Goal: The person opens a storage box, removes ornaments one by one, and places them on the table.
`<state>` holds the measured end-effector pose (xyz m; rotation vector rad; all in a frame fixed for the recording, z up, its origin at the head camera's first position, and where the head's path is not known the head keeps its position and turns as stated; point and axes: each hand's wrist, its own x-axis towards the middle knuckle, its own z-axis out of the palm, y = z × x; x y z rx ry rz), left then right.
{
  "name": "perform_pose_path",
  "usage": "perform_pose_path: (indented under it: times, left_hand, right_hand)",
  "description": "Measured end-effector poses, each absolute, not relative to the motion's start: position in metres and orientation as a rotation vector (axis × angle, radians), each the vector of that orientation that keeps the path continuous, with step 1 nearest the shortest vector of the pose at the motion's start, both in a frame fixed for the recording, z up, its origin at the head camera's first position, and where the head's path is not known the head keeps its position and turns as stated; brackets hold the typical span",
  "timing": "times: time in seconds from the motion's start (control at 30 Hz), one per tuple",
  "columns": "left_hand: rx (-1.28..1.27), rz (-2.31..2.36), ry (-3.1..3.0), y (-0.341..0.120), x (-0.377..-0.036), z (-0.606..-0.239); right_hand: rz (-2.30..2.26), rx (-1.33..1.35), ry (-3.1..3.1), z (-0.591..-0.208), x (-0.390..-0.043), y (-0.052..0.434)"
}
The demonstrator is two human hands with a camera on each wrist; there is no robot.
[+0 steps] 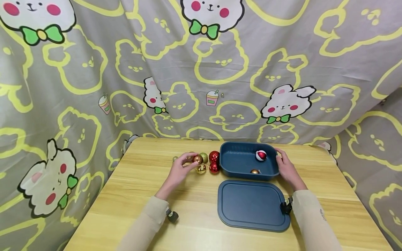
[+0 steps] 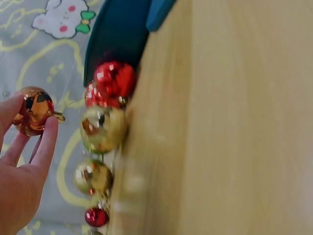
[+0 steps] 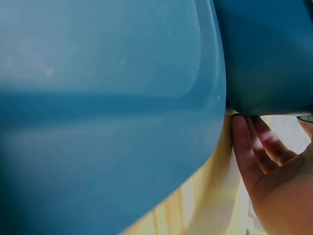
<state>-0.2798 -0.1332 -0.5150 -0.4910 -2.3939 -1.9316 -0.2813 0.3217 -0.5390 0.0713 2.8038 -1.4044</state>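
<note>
My left hand (image 1: 181, 168) pinches a shiny copper Christmas bauble (image 2: 35, 111) between thumb and fingers, lifted above the other baubles in the left wrist view. Close by are a gold bauble (image 1: 201, 169), a glittery green-gold bauble (image 1: 204, 157) and two red baubles (image 1: 214, 168). The red ones lie against the left end of a dark blue box (image 1: 238, 175). Inside the box sit a red-and-white bauble (image 1: 261, 155) and a gold-brown bauble (image 1: 255, 172). My right hand (image 1: 286, 169) touches the box's right end with fairly straight fingers (image 3: 244, 142) against the outer wall.
The blue lid (image 1: 253, 205) lies flat on the wooden table (image 1: 194, 216) in front of the box. A small gold bauble (image 1: 175, 158) lies left of the cluster. Behind the table hangs a patterned grey curtain (image 1: 188, 76).
</note>
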Motion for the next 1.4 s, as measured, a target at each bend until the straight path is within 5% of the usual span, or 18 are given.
perform_pose_path:
  times: [1.4]
  left_hand:
    - [-0.226, -1.694, -2.601, -0.159, -0.279, -0.535]
  right_hand:
    - [-1.405, 0.074, 2.796, -0.539, -0.283, 0.323]
